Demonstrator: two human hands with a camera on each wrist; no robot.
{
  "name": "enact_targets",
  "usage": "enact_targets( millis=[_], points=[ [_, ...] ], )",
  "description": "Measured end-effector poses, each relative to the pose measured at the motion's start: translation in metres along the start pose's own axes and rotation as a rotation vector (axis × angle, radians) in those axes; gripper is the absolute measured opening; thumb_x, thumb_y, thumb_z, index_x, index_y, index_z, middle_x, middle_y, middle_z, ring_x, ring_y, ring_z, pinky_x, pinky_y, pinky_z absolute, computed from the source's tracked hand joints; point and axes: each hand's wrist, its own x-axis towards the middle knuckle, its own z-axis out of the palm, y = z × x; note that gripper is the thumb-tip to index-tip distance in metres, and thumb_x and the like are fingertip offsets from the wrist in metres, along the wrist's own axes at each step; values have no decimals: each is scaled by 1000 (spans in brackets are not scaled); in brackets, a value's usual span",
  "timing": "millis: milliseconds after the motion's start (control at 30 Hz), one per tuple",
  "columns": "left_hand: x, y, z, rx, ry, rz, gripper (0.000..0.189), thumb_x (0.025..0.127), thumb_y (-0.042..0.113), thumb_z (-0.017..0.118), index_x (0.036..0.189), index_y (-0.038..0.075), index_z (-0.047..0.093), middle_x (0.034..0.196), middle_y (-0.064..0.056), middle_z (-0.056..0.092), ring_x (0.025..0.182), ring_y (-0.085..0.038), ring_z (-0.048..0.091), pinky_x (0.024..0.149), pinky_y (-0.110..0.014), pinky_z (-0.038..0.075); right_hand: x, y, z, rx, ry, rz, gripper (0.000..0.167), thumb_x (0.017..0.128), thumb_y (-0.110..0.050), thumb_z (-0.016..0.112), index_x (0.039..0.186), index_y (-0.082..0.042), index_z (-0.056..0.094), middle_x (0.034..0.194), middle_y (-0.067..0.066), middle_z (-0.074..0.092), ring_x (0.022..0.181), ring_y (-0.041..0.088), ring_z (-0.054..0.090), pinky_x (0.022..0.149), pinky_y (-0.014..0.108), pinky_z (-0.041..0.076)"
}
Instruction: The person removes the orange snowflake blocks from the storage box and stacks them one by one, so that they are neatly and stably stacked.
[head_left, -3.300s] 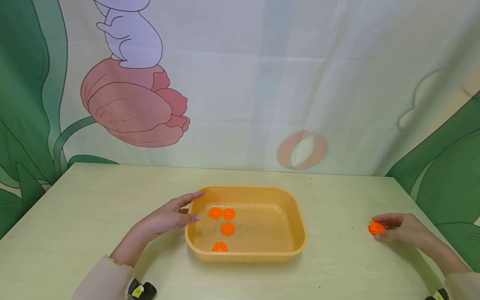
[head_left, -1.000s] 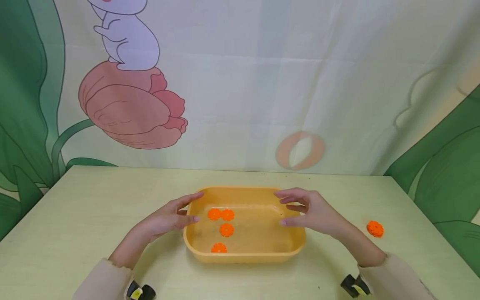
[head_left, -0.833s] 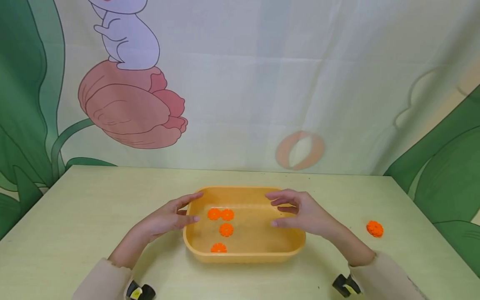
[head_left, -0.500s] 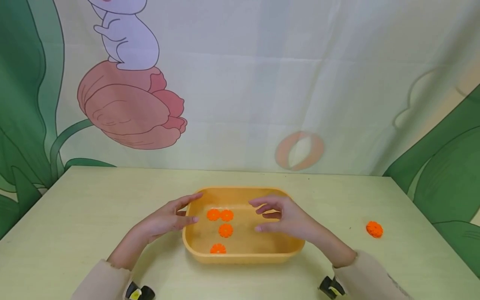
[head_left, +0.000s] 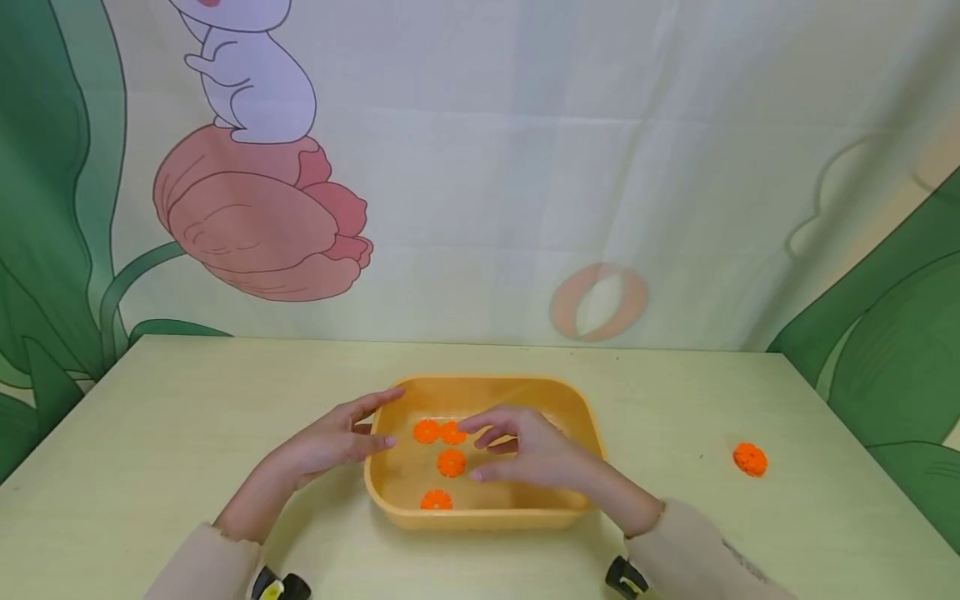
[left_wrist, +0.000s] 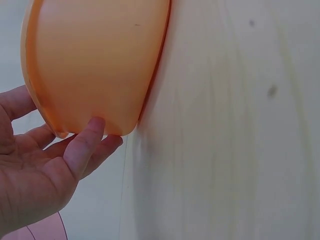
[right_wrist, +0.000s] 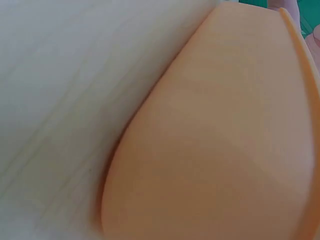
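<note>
A yellow plastic basin [head_left: 495, 520] stands in the middle of the table, with several orange flower-shaped pieces [head_left: 452, 463] lying in its left half. My left hand [head_left: 330, 437] grips the basin's left end, thumb over the rim; the left wrist view shows its fingers at the basin wall [left_wrist: 95, 60]. Inside the basin hangs my right hand [head_left: 528, 450], its fingers loosely bent and apart, with nothing between them. Its index fingertip overlaps the upper right flower piece [head_left: 450, 433], and the thumb tip is just right of the middle one. The right wrist view shows mostly basin wall [right_wrist: 210, 130].
A small stack of the same orange flower-shaped pieces [head_left: 750, 459] lies on the right side of the pale wooden table [head_left: 675, 392]. Behind the table hangs a printed cloth [head_left: 450, 167]. Each wrist wears a black camera [head_left: 626, 577].
My right hand has let go of the orange stack at the right and moved left over the basin rim, in among the flower pieces. My left hand stays on the basin.
</note>
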Motion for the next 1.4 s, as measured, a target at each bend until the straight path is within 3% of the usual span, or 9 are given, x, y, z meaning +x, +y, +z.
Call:
enact_targets(
  millis=[400, 700, 933, 1200, 1400],
  points=[
    [0, 0, 0, 12, 1, 10, 65, 87, 11, 59, 143, 7, 26, 149, -19, 17, 124, -41, 38, 93, -47, 41, 15, 1, 24, -73, -82, 6, 41, 76, -8, 73, 115, -1, 60, 109, 13, 61, 95, 27, 55, 85, 35, 48],
    [0, 0, -1, 25, 0, 15, 65, 87, 13, 60, 143, 8, 27, 149, -17, 17, 123, -40, 38, 94, -48, 41, 24, 1, 35, -235, -148, 7, 29, 76, -5, 72, 104, -4, 67, 100, 7, 64, 86, 18, 56, 77, 21, 47],
    [0, 1, -1, 15, 4, 14, 65, 87, 12, 60, 143, 8, 28, 150, -15, 16, 129, -43, 27, 95, -50, 39, 33, 2, 39, -337, -232, -47, 25, 76, 2, 68, 101, -1, 68, 93, 6, 67, 76, 11, 57, 71, 17, 47],
    [0, 1, -2, 21, 10, 11, 64, 87, 11, 59, 143, 8, 28, 150, -16, 14, 131, -44, 23, 96, -51, 37, 39, 3, 45, -385, -244, -48, 28, 71, 15, 61, 90, -2, 71, 85, 3, 67, 68, 4, 53, 65, 12, 44],
    [1, 1, -1, 40, 13, 0, 63, 87, 12, 59, 143, 8, 29, 150, -16, 16, 125, -42, 35, 94, -48, 40, 39, 4, 48, -446, -225, -71, 23, 70, 14, 64, 82, -5, 71, 75, -1, 65, 62, 1, 48, 60, 11, 42]
  ],
)
